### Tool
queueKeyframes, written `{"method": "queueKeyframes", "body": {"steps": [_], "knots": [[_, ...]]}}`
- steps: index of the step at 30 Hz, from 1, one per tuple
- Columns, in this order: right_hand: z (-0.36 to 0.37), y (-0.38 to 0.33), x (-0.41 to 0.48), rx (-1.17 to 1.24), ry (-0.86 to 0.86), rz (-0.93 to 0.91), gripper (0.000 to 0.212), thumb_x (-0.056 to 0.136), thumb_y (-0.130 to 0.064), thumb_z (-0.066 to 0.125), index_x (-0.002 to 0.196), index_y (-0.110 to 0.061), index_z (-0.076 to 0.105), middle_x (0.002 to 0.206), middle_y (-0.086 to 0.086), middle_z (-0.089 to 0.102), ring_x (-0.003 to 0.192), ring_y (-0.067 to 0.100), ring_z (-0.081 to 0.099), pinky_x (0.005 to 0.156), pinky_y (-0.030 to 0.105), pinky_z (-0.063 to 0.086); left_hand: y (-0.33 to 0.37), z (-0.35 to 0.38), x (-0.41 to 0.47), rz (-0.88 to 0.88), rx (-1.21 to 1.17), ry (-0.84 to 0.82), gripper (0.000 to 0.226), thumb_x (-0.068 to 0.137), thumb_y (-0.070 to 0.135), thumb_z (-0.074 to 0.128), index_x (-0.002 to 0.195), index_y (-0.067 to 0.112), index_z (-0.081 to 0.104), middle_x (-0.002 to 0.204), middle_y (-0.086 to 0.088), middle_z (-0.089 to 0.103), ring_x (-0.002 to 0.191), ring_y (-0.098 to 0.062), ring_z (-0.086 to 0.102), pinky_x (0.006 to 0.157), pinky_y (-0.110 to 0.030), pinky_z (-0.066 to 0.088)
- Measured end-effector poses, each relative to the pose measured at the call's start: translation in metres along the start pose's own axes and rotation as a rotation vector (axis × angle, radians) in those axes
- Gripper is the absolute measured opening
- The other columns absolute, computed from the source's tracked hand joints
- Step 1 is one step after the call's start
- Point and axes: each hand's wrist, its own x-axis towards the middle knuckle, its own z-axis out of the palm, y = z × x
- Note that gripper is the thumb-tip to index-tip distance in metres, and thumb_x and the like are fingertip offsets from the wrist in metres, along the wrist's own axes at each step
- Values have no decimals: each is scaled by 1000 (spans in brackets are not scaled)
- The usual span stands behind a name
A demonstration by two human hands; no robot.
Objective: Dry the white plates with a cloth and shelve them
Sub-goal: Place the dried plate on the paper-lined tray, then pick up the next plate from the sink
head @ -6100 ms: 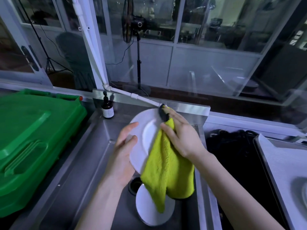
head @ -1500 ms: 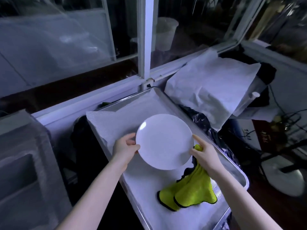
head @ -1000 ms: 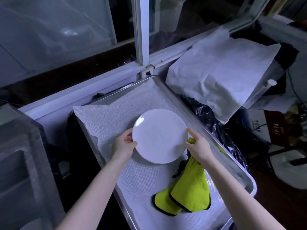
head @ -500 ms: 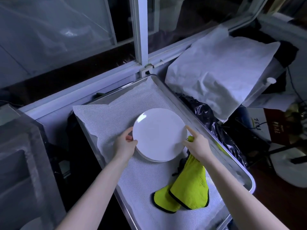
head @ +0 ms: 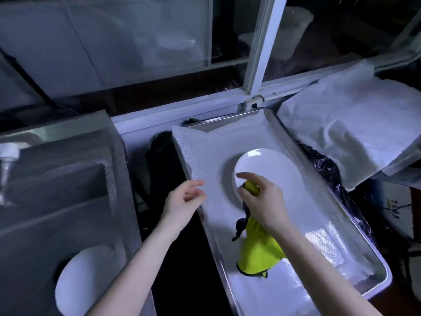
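Background: glazed panels with a white window post (head: 262, 46) run along the far side, dim and full of reflections
Tray (head: 227, 117): a steel tray lying aslant, lined with a white mesh liner (head: 205, 151) that laps over its far-left corner
White plate (head: 273, 169): lies flat on the liner in the far half of the tray, closer to the right edge than the left; whether another plate sits under it cannot be told
Right hand (head: 264, 199): fingers curled round a bunch of the yellow-green cloth (head: 259, 252), held over the plate's near-left rim, thumb stretched out to the left
Cloth: the gripped end shows between the fingers; the rest, edged in black, hangs below the wrist toward the middle of the tray
Left hand (head: 182, 199): holds nothing, fingers loosely bent and slightly apart, at the tray's left edge; whether it touches the liner cannot be told
Sink (head: 68, 201): a steel basin left of the tray, well apart from it, with a second white plate (head: 79, 279) lying low inside, blurred
Right of the tray: crumpled black plastic (head: 330, 169) just beside the right edge, and beyond it a rumpled white sheet (head: 353, 133) draped over something hidden
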Motion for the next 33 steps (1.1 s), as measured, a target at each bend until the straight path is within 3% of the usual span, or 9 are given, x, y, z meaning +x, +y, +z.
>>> {"method": "queueKeyframes", "body": {"steps": [2, 7, 9, 14, 17, 22, 27, 30, 33], "knots": [[25, -36, -2, 91, -72, -41, 30, 85, -15, 62, 109, -31, 70, 65, -2, 66, 61, 16, 61, 70, 28, 52, 3, -32, -17, 29, -33, -44, 27, 89, 4, 73, 106, 25, 73, 97, 1, 75, 90, -6, 67, 83, -12, 49], [101, -117, -5, 238, -116, -177, 21, 85, -13, 68, 97, -30, 72, 51, -11, 56, 45, 2, 48, 50, 11, 39, -16, -116, -60, -46, -95, -105, 22, 94, 15, 69, 105, 33, 73, 104, 19, 76, 101, 4, 68, 87, -10, 48], [135, -145, -9, 286, -141, -172, 18, 85, -15, 68, 95, -29, 73, 48, -14, 51, 42, 1, 43, 46, 12, 35, -32, -150, -77, -88, -141, -52, 21, 94, 13, 67, 106, 30, 73, 102, 17, 77, 101, 1, 68, 89, -12, 48], [221, -197, -26, 464, -244, -73, 13, 83, -16, 70, 88, -27, 75, 66, -10, 67, 59, 8, 58, 58, 27, 51, -70, -224, -114, -123, -261, 51, 30, 90, 9, 73, 116, 21, 65, 100, 12, 76, 94, -1, 70, 78, -14, 50], [273, -210, -41, 452, -285, -8, 13, 82, -15, 70, 84, -28, 74, 68, -5, 65, 60, 14, 55, 60, 34, 48, -91, -266, -128, -123, -232, 174, 26, 87, 9, 78, 110, 13, 67, 92, 10, 74, 86, -6, 69, 75, -17, 50], [339, -201, -61, 179, -308, -69, 18, 87, -14, 65, 99, -24, 73, 90, -10, 68, 84, 11, 63, 78, 24, 46, -132, -327, -140, -189, -116, 401, 17, 84, 6, 78, 94, 7, 64, 75, 2, 59, 64, -8, 56, 53, -15, 44], [376, -171, -75, -256, -500, -142, 27, 89, -13, 64, 116, -17, 69, 115, 7, 65, 107, 25, 61, 82, 17, 38, -169, -365, -138, -239, -131, 454, 22, 81, 3, 80, 92, 17, 68, 85, 2, 66, 80, -15, 60, 71, -29, 49], [392, -156, -80, -482, -767, -170, 37, 87, -34, 70, 121, -20, 68, 124, 7, 57, 118, 24, 55, 90, 19, 37, -186, -372, -133, -260, -194, 447, 31, 82, -1, 78, 91, 28, 70, 83, 14, 71, 84, -6, 65, 82, -36, 52], [407, -147, -90, -741, -1043, -173, 52, 79, -71, 58, 122, -44, 64, 146, -1, 41, 135, 27, 36, 111, 41, 32, -196, -373, -126, -265, -250, 424, 31, 77, 8, 81, 88, 35, 73, 84, 22, 72, 85, 1, 67, 83, -28, 50]]}}
